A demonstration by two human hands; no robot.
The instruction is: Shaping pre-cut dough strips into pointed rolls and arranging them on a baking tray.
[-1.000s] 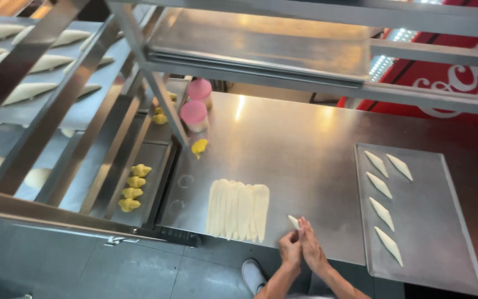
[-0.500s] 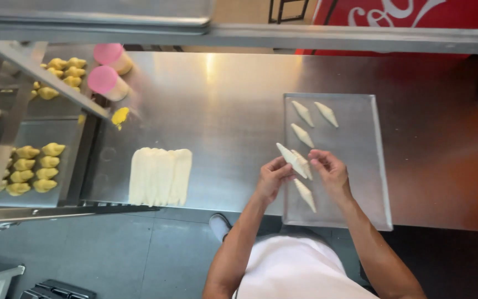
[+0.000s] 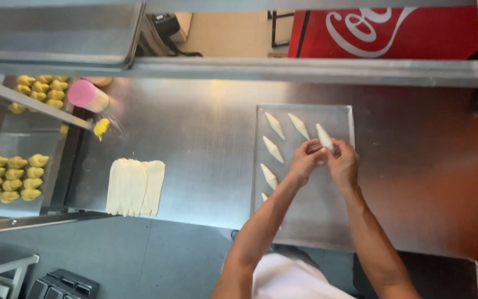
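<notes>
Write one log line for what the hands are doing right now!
left hand: on rolled dough piece | right hand: on same piece | place: over baking tray | nearby: dough strips

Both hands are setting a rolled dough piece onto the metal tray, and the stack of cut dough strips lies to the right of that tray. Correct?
Not quite. In the head view the dough strips lie left of the tray, not right. Both hands do hold a dough piece.
</notes>
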